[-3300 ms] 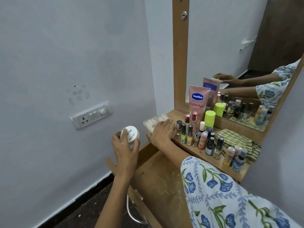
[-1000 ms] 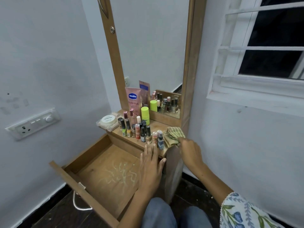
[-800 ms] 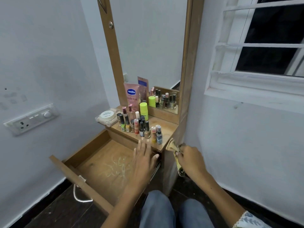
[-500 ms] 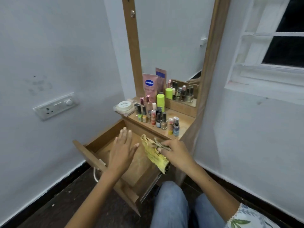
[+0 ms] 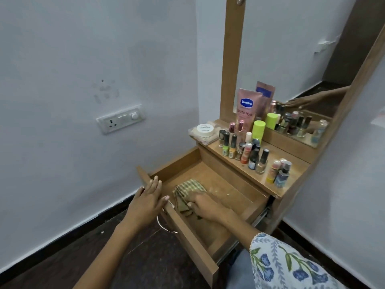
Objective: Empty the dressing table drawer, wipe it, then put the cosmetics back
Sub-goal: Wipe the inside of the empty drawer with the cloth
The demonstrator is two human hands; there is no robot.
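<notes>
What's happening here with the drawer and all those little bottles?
A person is cleaning out a dressing table drawer. Their right hand presses a green checked cloth onto the drawer floor, while the left hand rests on the drawer's front edge. The cosmetics stand on the tabletop by the mirror.

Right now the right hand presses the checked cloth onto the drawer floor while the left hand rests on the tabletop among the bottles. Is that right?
Not quite. The head view shows the left hand resting on the drawer front edge, not the tabletop. The right hand does press the checked cloth onto the drawer floor.
</notes>
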